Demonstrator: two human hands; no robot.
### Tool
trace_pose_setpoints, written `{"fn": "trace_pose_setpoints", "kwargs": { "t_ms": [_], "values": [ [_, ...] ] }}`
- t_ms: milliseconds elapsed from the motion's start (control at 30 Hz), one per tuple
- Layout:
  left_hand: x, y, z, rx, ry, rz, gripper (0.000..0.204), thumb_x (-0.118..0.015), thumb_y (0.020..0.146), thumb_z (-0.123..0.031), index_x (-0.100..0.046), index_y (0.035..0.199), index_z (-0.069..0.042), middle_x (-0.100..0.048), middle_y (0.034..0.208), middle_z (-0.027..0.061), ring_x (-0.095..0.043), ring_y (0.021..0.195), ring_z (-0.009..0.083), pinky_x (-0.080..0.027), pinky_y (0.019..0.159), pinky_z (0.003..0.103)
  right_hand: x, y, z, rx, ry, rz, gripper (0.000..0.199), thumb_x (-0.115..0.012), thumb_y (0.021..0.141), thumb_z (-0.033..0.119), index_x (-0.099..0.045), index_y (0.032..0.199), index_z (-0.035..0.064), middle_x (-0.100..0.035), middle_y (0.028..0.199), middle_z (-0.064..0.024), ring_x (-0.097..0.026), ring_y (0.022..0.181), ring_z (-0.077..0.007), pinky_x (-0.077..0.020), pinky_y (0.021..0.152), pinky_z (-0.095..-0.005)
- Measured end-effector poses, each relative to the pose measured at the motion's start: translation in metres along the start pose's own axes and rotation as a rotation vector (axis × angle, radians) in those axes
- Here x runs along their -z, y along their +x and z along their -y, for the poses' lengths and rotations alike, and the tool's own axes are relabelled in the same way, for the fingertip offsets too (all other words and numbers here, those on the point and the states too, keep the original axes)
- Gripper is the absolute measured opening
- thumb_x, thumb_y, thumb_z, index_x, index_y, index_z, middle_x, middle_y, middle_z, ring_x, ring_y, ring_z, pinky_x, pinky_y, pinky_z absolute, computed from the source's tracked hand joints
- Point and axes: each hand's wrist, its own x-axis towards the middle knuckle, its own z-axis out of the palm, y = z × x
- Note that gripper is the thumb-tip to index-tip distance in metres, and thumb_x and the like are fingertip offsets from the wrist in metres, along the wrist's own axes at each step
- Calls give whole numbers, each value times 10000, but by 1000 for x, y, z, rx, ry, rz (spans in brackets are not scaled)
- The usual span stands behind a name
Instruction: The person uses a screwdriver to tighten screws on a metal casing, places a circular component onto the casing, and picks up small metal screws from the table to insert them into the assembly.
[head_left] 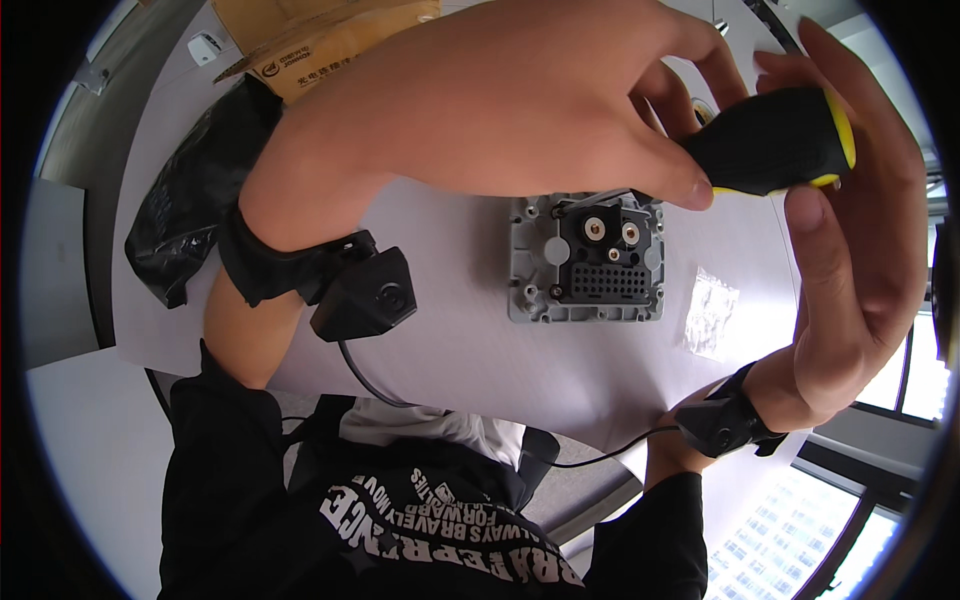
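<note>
A thick black and yellow screwdriver handle (772, 142) is held up at the upper right, between my two hands. My left hand (620, 115) reaches across from the left, its thumb and fingers closed at the handle's front end. My right hand (865, 240) curls round the back end, thumb below and fingers above. Most of the shaft is hidden behind my left hand. Below lies a grey metal housing (522, 285) with a black insert (610, 270) bearing two round brass-coloured contacts and rows of small holes. A thin metal rod (585, 203) shows at its upper edge.
A small clear plastic bag (711, 314) lies right of the housing. At the left are a black plastic bag (190, 190) and a cardboard box (330, 50). Both wrists wear black camera units (370, 295) with cables running over the table's near edge.
</note>
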Motion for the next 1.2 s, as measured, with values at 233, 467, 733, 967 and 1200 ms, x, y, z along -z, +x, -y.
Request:
{"fn": "trace_pose_setpoints", "kwargs": {
  "t_ms": [233,467,733,967,1200],
  "values": [
    [14,14,-37,217,-161,-14,556,-703,956,-160,-448,1400,56,-682,1091,185,-689,1014,260,-549,914,339,-23,1,20,-295,-61,-210,581,-740,905,427,-652,1278,-10,-686,1248,-176,-717,1011,-263,-581,946,-383],
    [-4,-1,1,-188,94,-103,539,-688,969,-157,-449,1404,51,-684,1071,189,-688,975,260,-551,867,346,-14,4,16,-93,44,-101,532,-674,953,312,-584,1368,-10,-662,1236,-202,-681,1091,-278,-577,953,-386],
    [28,28,-33,280,-13,214,579,-705,969,-202,-440,1424,38,-684,1102,179,-686,1009,250,-544,874,336,-24,-2,27,-448,-205,-84,588,-759,875,363,-627,1322,4,-662,1259,-184,-681,1033,-258,-568,931,-359],
    [-1,7,-19,102,107,-32,559,-672,989,-195,-437,1448,20,-679,1148,187,-678,1067,259,-545,923,338,2,-3,-1,95,92,-15,487,-612,920,-10,-553,1402,19,-609,1357,-259,-645,1198,-374,-548,1031,-465],
    [22,24,-31,197,4,162,500,-657,997,-199,-482,1392,53,-668,1190,202,-666,1113,262,-539,934,336,-24,5,22,-139,-168,-182,469,-834,843,241,-691,1227,11,-688,1140,-145,-699,996,-265,-592,903,-387]
  ]
}}
